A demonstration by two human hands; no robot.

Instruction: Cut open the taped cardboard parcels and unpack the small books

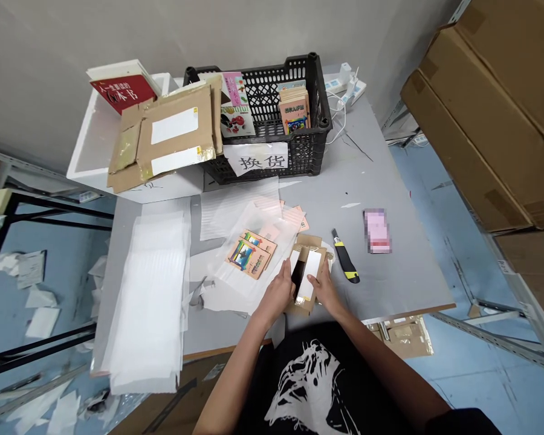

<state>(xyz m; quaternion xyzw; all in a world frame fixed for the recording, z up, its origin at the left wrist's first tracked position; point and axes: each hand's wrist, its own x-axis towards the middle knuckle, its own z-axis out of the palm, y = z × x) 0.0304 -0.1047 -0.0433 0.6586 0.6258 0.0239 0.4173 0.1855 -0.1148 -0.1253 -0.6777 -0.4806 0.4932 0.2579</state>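
The left hand (278, 291) and right hand (325, 290) hold a cardboard mailer (309, 275) low over the desk (403, 284), fingers (286, 269) apparently clamped on its edges. Two small books (250, 255) lie just left on plastic wrap (236, 281); a utility knife (345, 257) lies right.

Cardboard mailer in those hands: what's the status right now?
Left hand, right hand both holding cardboard mailer. Utility knife just right of it. Booklets left, on plastic sheet.
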